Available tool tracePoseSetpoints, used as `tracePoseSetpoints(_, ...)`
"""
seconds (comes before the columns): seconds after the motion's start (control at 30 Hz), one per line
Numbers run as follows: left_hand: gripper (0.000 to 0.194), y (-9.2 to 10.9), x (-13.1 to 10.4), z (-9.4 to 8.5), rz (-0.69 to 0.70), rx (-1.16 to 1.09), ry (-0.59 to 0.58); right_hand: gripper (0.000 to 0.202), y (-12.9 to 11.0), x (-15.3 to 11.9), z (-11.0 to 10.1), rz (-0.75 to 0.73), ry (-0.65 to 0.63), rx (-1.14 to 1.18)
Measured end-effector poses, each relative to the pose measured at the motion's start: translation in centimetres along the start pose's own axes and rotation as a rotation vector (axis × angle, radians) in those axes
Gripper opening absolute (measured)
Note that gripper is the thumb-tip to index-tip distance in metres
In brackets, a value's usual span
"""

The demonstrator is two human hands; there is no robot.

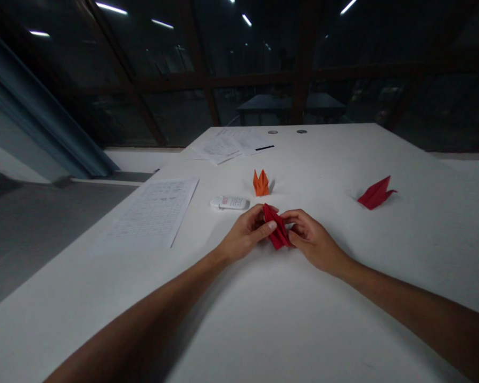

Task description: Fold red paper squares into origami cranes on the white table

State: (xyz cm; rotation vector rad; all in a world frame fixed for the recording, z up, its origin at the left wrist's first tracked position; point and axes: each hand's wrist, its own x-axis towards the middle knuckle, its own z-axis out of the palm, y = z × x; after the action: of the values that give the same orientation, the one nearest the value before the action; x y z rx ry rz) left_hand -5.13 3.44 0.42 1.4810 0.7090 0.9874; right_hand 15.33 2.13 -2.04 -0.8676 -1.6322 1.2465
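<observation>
Between my two hands is a red folded-paper piece (277, 229), held just above the white table. My left hand (248, 232) pinches it, thumb on the near face and fingers behind. On the other side, my right hand (309, 238) has its thumb and curled fingers closed on the piece's right edge. Beyond them stands an orange origami piece (261, 183) with two upright points. Farther right lies a red origami piece (377, 193) with a pointed tip, apart from both hands.
A white table (239, 319) spreads around my hands. Left of the orange piece lies a small white packet-like object (229, 202) with printing. A written sheet (155, 210) rests at the left, more papers (227, 144) and a black strip (264, 148) farther back. Dark windows stand beyond.
</observation>
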Motion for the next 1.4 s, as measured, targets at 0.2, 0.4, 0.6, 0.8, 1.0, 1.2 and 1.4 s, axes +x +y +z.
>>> tracePoseSetpoints(0.2, 0.039, -0.6, 0.2, -0.1, 0.007, 0.05, 0.051, 0.011, 0.2, 0.1, -0.1, 0.045, -0.006, 0.009)
tracePoseSetpoints(0.4, 0.039, -0.3, 0.2, 0.0, -0.009, 0.11, 0.068, 0.008, 0.3, 0.2, -0.2, 0.063, -0.045, -0.013)
tracePoseSetpoints(0.6, 0.04, -0.1, 0.1, 0.1, 0.012, 0.124, 0.078, 0.004, 0.0, 0.2, -0.2, 0.03, -0.041, 0.005)
tracePoseSetpoints(0.8, 0.038, 0.1, 0.2, 0.1, 0.031, 0.143, 0.096, 0.004, -0.1, 0.2, 0.1, 0.069, 0.018, 0.058)
tracePoseSetpoints(1.0, 0.037, -0.2, 0.2, 0.0, 0.031, 0.186, 0.147, 0.01, -0.3, 0.3, 0.1, 0.071, 0.106, 0.136)
tracePoseSetpoints(1.2, 0.029, -1.0, 0.4, -0.5, 0.042, 0.067, 0.258, 0.024, -0.3, 0.4, 0.0, -0.005, 0.135, 0.144)
tracePoseSetpoints(1.4, 0.024, -1.6, 0.8, -1.2, 0.019, -0.121, 0.386, 0.011, -0.9, 0.0, -0.3, -0.005, -0.028, 0.182)
